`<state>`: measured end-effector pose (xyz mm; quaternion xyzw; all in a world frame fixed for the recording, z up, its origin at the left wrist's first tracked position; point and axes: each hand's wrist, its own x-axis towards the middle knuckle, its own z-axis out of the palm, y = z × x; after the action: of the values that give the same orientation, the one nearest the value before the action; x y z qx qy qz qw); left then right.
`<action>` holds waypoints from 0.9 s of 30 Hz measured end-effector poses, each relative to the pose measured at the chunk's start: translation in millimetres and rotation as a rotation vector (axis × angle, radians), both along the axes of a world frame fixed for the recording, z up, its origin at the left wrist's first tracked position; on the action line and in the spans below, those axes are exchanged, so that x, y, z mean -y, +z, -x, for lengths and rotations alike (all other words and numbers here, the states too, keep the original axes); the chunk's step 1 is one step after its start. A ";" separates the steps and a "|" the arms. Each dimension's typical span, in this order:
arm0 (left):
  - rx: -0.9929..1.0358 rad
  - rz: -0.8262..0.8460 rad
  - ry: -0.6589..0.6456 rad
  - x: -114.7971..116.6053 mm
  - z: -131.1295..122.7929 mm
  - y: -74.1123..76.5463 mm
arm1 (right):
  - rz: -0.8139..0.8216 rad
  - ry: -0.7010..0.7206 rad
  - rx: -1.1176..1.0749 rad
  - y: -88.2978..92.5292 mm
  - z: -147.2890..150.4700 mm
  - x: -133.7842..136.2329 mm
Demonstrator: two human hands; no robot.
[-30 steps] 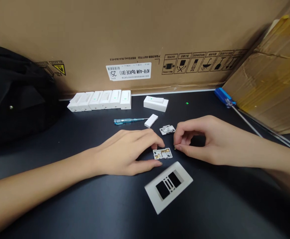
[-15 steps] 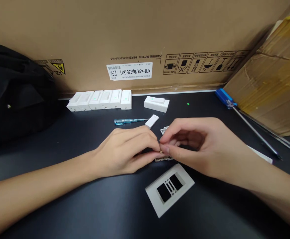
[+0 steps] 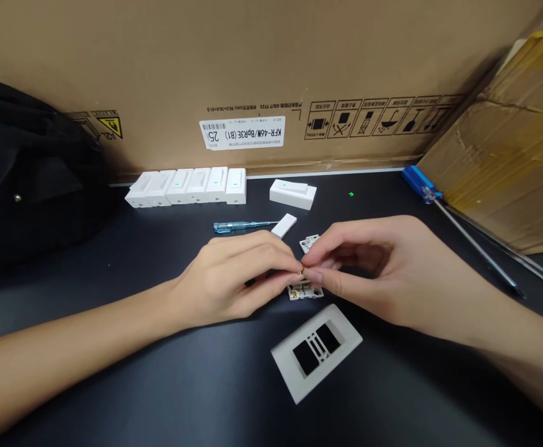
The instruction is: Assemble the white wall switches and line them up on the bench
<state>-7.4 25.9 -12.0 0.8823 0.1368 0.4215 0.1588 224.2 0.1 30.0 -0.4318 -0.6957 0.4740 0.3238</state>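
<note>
My left hand (image 3: 238,273) and my right hand (image 3: 383,270) meet fingertip to fingertip at the middle. Both pinch a tiny brass-coloured part (image 3: 302,271), mostly covered by the fingers. Just below the fingertips lies a white switch mechanism (image 3: 305,290) with metal contacts, and another white piece (image 3: 309,242) shows partly behind my right fingers. Nearer to me, a white frame plate (image 3: 281,362) with two openings lies tilted on the dark table. A loose white rocker (image 3: 284,226) rests beyond my left fingers.
Several white switches (image 3: 198,186) stand in a row before a large cardboard box (image 3: 253,56), with one more switch (image 3: 293,194) apart. A teal screwdriver (image 3: 234,227) lies behind my left hand. Black bag (image 3: 29,180) at left; blue-handled screwdriver (image 3: 476,236) and second carton (image 3: 518,143) at right.
Both hands' fingertips have risen slightly, away from the mechanism, so more of it and its brass contacts shows below them. The small part remains pinched.
</note>
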 end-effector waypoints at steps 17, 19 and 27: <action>-0.085 0.069 0.020 0.1 1.7 0.7 | -0.595 0.114 0.355 -4.7 -11.3 -1.0; -0.147 0.086 0.044 0.7 2.8 0.7 | -0.611 0.156 0.398 -4.1 -13.1 -2.3; -0.336 0.111 0.030 1.2 3.3 0.9 | -0.614 0.272 0.513 -0.7 -16.5 -3.9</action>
<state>-10.7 24.7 -11.1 0.9279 0.1977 0.2624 0.1761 240.7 4.0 29.3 -0.3236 -0.9133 0.1604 0.1882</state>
